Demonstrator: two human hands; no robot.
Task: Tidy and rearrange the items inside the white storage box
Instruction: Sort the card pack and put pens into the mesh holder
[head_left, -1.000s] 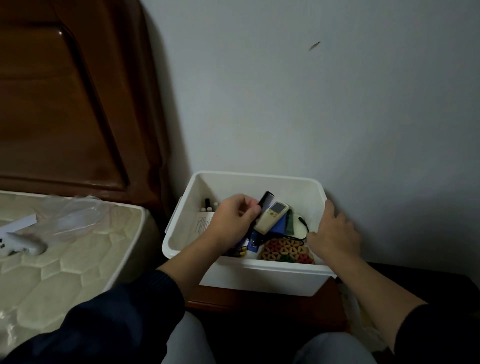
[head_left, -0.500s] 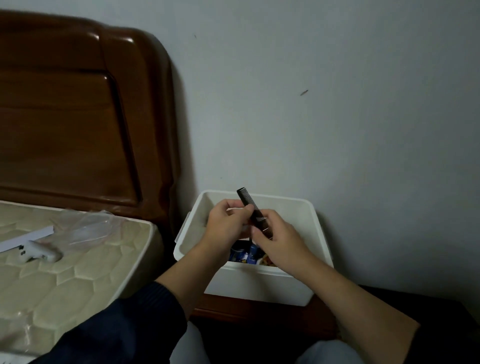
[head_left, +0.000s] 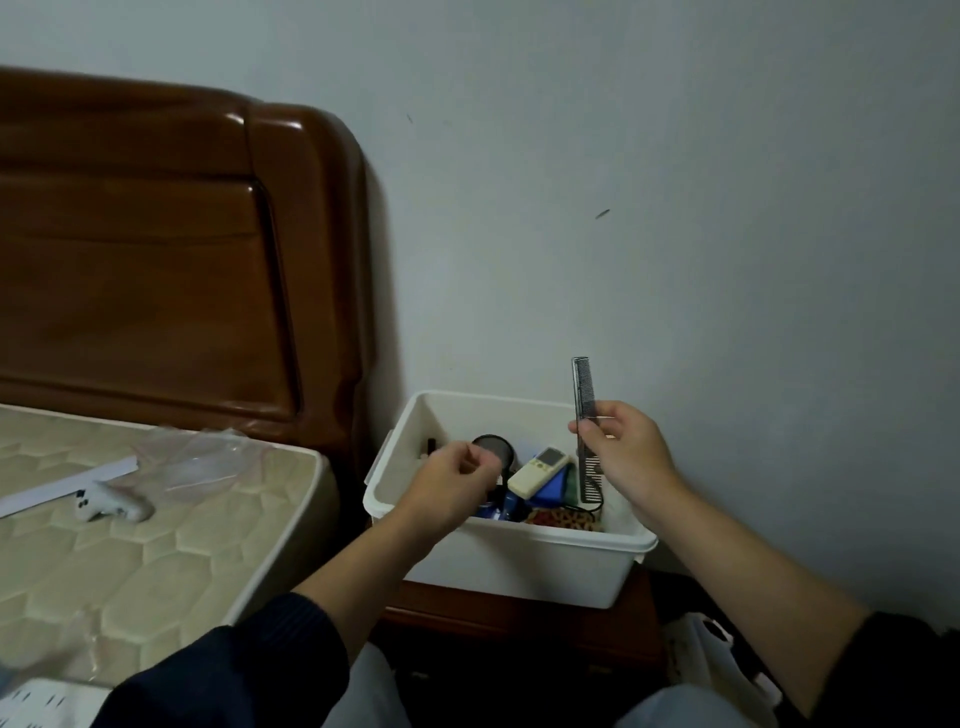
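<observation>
1. Our right hand (head_left: 626, 452) pinches the black comb (head_left: 585, 415) near its middle, thumb on one face and fingers curled behind. The comb stands nearly upright, its top well above the grip and its lower end hanging below it, just over the right side of the white storage box (head_left: 511, 558).
2. Our left hand (head_left: 449, 486) hovers left of that grip, over the box, fingers curled; we cannot tell whether it holds anything small.
3. Between the two hands, lower than the grip, lie a pale remote control (head_left: 537, 470) on a blue item (head_left: 550, 489), with a round dark-lidded object (head_left: 492, 448) beside the left fingers. Below the comb's lower end sits a cluster of coloured rings (head_left: 563, 518).
4. We judge the comb light, thin and stiff along its spine, with fine teeth that could snag or bend. It looks smooth enough to pivot in a two-finger pinch.
5. The spine near the middle seems the best hold, as now; to lay it flat along the box wall, we would guide the lower end first.
</observation>
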